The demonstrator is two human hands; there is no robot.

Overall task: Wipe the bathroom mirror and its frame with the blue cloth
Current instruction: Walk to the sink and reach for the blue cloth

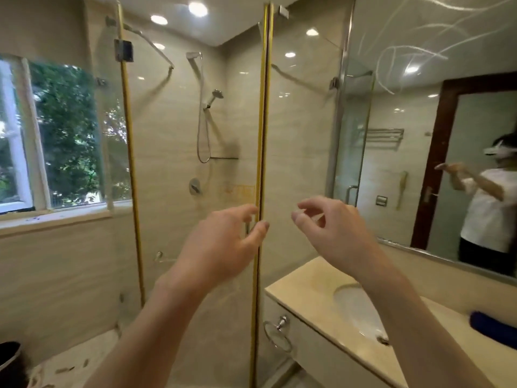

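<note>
- We hold our left hand [221,242] and right hand [333,231] raised, fingers spread, gripping nothing.
- The blue cloth [493,327] lies on the counter [313,287] beside the sink [355,306].
- Farther right, the streaked mirror [436,88] hangs above.

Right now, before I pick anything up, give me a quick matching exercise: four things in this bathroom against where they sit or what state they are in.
Things:
1. blue cloth
2. mirror
3. left hand
4. towel ring

Places or states:
A. streaked with white smears near the top
B. on the front of the vanity, below the counter edge
C. lying on the counter at the far right, beyond the sink
D. raised, empty, fingers spread, in front of the shower glass

Pairs: 1-C, 2-A, 3-D, 4-B
</note>
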